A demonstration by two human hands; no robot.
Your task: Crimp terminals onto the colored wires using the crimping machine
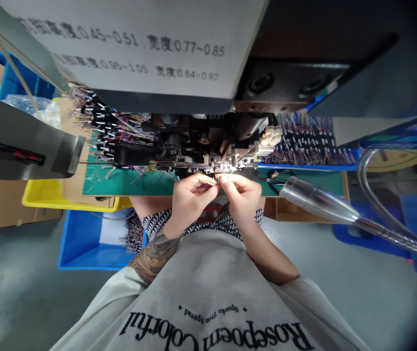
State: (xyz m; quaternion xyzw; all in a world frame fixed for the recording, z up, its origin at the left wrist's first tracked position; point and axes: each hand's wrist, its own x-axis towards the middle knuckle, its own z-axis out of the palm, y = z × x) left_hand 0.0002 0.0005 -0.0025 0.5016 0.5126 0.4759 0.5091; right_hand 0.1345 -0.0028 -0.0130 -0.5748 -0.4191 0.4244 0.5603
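Thin coloured wires [216, 180] run between my two hands, close in front of the crimping machine [208, 141]. My left hand [193, 196] is closed, with thumb and forefinger pinched on the wires. Right beside it, my right hand [242, 195] pinches the wires too, its fingertips almost touching the left ones. The wire ends point at the machine's metal tooling [232, 158]; whether they touch it I cannot tell. A strip of terminals [189, 164] runs into the tooling from the left.
Bundled wire harnesses [100, 126] lie behind on the left, more [307, 141] in a blue tray on the right. Small cutters [276, 179] lie on the green mat [128, 183]. A flexible metal lamp [318, 199] reaches in from the right. Yellow [69, 195] and blue bins [84, 243] stand left.
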